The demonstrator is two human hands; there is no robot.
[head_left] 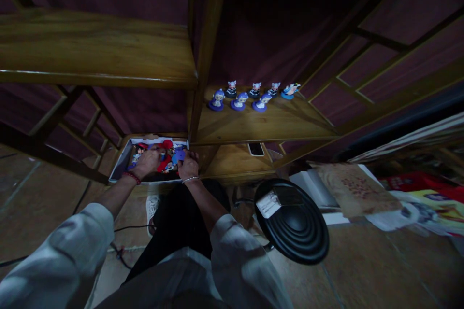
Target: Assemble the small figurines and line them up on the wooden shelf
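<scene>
An open white cardboard box (121, 160) of small figurines sits on the low shelf at the left. Over the middle of the box, my left hand (147, 162) reaches in with its fingers curled among the figurines; what they hold, if anything, is hidden. My right hand (188, 166), at the box's right side, pinches a figurine with a purple-blue base (180, 155). Red, blue and white figurines, one with a round red top (167, 144), lie jumbled around the fingers.
On the middle shelf (232, 128) stand several figurines, purple ones (239, 101) in front and dark-based ones (255, 90) behind. A phone (256, 149) lies on the lower shelf. A black round stool (300, 231) bears a white packet (268, 204). Papers and cardboard (353, 188) are at the right.
</scene>
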